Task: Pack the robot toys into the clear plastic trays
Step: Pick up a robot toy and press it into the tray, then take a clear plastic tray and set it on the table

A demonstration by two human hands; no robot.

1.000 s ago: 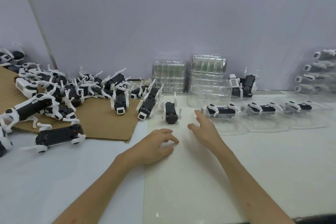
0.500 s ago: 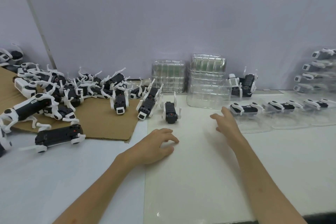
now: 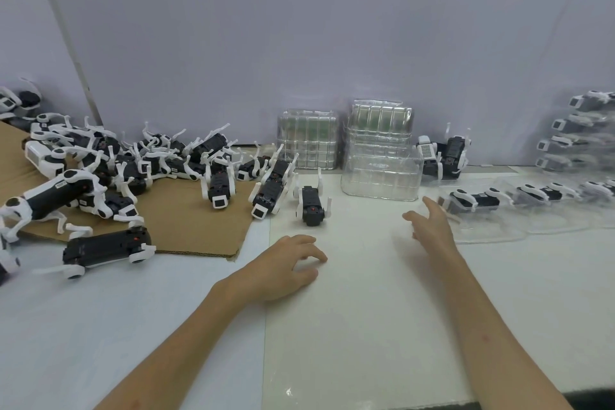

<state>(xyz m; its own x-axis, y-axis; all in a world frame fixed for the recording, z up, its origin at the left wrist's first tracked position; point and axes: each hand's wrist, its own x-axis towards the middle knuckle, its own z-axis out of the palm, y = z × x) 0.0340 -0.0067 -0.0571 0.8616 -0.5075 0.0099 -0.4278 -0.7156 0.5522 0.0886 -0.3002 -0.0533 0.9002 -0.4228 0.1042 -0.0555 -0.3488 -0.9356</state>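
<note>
Dozens of toys [image 3: 109,160], glossy black bodies with thin, curved white legs, lie tangled on a sheet of brown corrugated cardboard [image 3: 186,226] at ten o'clock from our left hand [image 3: 283,268]. At twelve o'clock from that hand a lone toy [image 3: 312,201] lies with its legs pointing up. It sits on a smooth white mat [image 3: 349,326] that covers part of the pale table [image 3: 100,326].

A stack of empty trays [image 3: 381,156], clear ribbed plastic with rounded corners, stands against the flat grey wall [image 3: 233,43] at eleven o'clock from our right hand [image 3: 431,226]. At two o'clock from it we see a row of filled trays [image 3: 476,210], each a shallow clear shell with one black-and-white toy lying on its side inside.

Our left hand rests palm down on the mat, fingers loosely bent, fingertips on the surface, holding nothing. Our right arm lies stretched out across the mat. Its hand is raised at the wrist, with the fingers straight and spread and the thumb out to the side, and it grips nothing. The fingertips are just beside the nearest filled tray's rim, but we cannot tell whether they touch it.
</note>
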